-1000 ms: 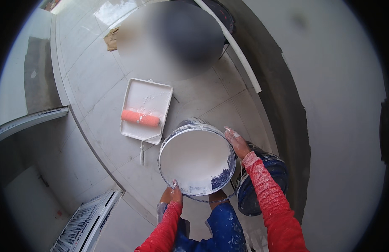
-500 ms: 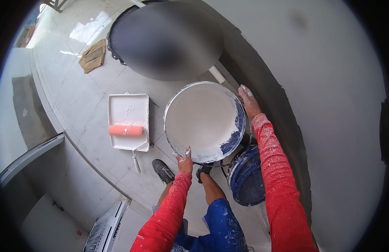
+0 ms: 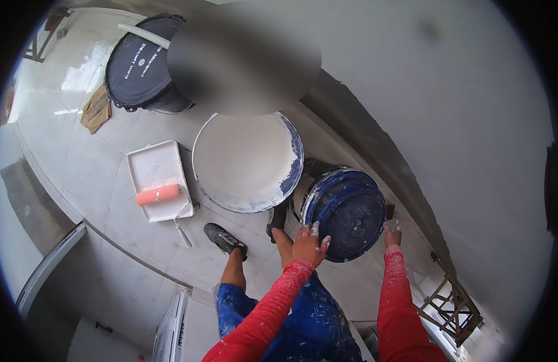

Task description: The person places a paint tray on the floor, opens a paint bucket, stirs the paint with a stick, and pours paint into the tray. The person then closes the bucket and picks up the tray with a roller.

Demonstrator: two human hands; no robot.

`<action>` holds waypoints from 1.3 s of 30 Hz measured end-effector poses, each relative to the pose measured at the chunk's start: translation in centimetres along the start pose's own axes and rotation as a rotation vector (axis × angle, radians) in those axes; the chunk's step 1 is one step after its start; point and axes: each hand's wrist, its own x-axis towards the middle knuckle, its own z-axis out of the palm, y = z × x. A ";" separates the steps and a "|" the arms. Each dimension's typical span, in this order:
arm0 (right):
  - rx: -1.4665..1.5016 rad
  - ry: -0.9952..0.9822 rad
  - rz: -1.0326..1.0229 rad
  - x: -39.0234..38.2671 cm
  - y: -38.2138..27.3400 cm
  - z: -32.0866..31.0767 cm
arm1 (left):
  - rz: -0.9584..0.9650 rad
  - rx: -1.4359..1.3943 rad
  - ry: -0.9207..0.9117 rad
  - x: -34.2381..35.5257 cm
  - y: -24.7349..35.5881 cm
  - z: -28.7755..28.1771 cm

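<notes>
A dark blue lidded bucket (image 3: 351,214), smeared with white paint, stands in front of me to the right. My left hand (image 3: 311,244) is at its near left edge, fingers apart and white with paint. Beside the bucket's right edge is my right hand (image 3: 392,235), fingers parted and nothing visible in it; whether it touches the bucket I cannot tell. Just beyond that hand a small brown piece (image 3: 390,211) shows. Left of the lidded bucket, an open bucket of white paint (image 3: 245,160) has a blue, paint-streaked rim.
A paint tray (image 3: 155,160) with a pink roller (image 3: 158,195) lies on the tiled floor to the left. Behind it are a folded brown cardboard piece (image 3: 97,110) and a large black-lidded tub (image 3: 140,66). A rusty metal stand (image 3: 450,311) sits near the wall at right.
Both hands have left the open paint bucket and moved right, to the blue lidded bucket. The view has shifted and turned, with the open bucket now farther left.
</notes>
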 end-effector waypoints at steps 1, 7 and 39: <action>0.151 -0.033 0.045 -0.1 0.9 1.4 | -0.020 0.008 0.000 1.1 0.1 0.6; 0.731 -0.312 0.332 -4.5 3.3 4.3 | -0.189 0.035 0.030 2.7 1.1 2.4; 0.360 -0.258 -0.397 -17.8 -33.8 12.7 | -0.263 0.232 0.640 8.3 -18.0 -25.0</action>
